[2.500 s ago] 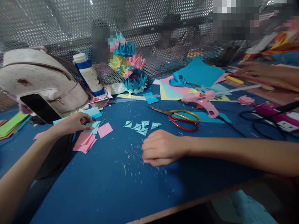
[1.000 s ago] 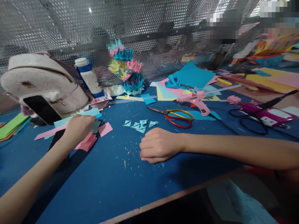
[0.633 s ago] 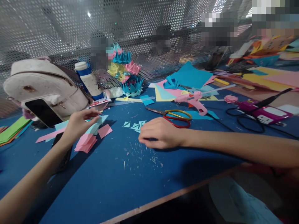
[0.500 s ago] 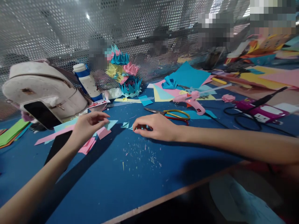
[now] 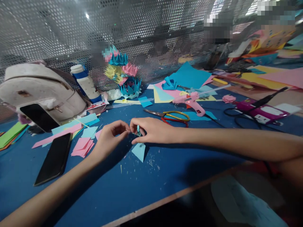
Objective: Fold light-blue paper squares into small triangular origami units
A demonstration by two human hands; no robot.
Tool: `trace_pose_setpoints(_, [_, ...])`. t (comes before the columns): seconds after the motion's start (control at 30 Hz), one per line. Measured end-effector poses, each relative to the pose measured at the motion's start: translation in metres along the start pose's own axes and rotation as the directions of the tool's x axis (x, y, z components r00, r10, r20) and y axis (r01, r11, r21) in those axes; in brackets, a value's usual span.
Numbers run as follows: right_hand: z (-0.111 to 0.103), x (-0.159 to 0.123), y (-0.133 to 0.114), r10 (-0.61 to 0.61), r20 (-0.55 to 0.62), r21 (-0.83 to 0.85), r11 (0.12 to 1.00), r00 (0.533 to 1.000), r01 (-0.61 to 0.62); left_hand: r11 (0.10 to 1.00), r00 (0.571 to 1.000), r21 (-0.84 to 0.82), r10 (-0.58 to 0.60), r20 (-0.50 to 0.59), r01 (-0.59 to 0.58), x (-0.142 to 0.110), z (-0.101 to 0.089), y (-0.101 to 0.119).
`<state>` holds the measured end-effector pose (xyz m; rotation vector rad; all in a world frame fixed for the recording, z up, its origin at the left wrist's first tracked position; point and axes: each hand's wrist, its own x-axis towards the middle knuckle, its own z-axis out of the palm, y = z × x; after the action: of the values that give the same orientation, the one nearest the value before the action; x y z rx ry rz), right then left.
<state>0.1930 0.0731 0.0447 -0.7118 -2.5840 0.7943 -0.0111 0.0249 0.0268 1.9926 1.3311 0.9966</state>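
Note:
My left hand [image 5: 113, 135] is pinched, thumb and forefinger together, with its tips meeting the fingertips of my right hand; what sits in the pinch is too small to make out. My right hand [image 5: 152, 130] is curled, and light-blue paper bits show within the curl. A folded light-blue paper piece [image 5: 139, 152] juts out just under its thumb, casting a shadow on the blue table [image 5: 113, 195]. Pink paper squares [image 5: 82, 147] and a pale-blue square [image 5: 89, 132] lie left of my left hand. Scissors [image 5: 175, 116] with yellow and red handles lie behind my right hand.
A pink glue gun [image 5: 193, 103] with a cord lies behind the scissors. A black phone [image 5: 55, 159] lies beside my left forearm. Backpack [image 5: 44, 91], bottle [image 5: 86, 83] and folded-paper flowers [image 5: 121, 71] stand along the mesh wall. A purple power strip [image 5: 259, 111] is at right.
My left hand has moved right and its fingers now meet my right hand. A light-blue paper piece now shows below my right hand. The view has shifted slightly.

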Motion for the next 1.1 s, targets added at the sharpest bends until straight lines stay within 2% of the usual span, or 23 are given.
trace_pose_setpoints(0.1, [0.002, -0.006, 0.002, -0.052, 0.072, -0.064, 0.996, 0.996, 0.057, 0.995, 0.998, 0.082, 0.055, 0.004, -0.056, -0.006, 0.001, 0.000])
trace_pose_setpoints(0.2, [-0.002, -0.013, 0.007, -0.175, 0.149, -0.060, 0.981, 0.973, 0.186, 0.974, 0.988, 0.166, 0.148, 0.049, -0.154, -0.017, 0.001, 0.000])
trace_pose_setpoints(0.33, [-0.011, -0.020, 0.016, -0.383, 0.218, -0.010, 0.919, 0.898, 0.394, 0.912, 0.938, 0.235, 0.304, 0.165, -0.337, -0.035, 0.005, -0.004])
trace_pose_setpoints(0.43, [-0.013, -0.022, 0.022, -0.433, 0.224, -0.001, 0.896, 0.873, 0.445, 0.847, 0.895, 0.299, 0.386, 0.222, -0.440, -0.048, 0.010, -0.005])
trace_pose_setpoints(0.6, [-0.003, -0.014, 0.028, -0.352, 0.282, 0.117, 0.936, 0.893, 0.332, 0.742, 0.825, 0.365, 0.472, 0.311, -0.562, -0.060, 0.014, -0.002])
trace_pose_setpoints(0.67, [0.004, -0.008, 0.028, -0.311, 0.286, 0.157, 0.948, 0.906, 0.276, 0.689, 0.811, 0.429, 0.490, 0.319, -0.584, -0.062, 0.014, -0.001])
trace_pose_setpoints(0.87, [0.024, 0.002, 0.028, -0.148, 0.194, 0.202, 0.973, 0.970, 0.109, 0.660, 0.841, 0.524, 0.463, 0.280, -0.538, -0.065, 0.013, 0.001])
trace_pose_setpoints(1.1, [0.033, 0.002, 0.029, -0.065, 0.165, 0.202, 0.979, 0.984, 0.031, 0.697, 0.844, 0.476, 0.466, 0.267, -0.536, -0.063, 0.008, -0.003])
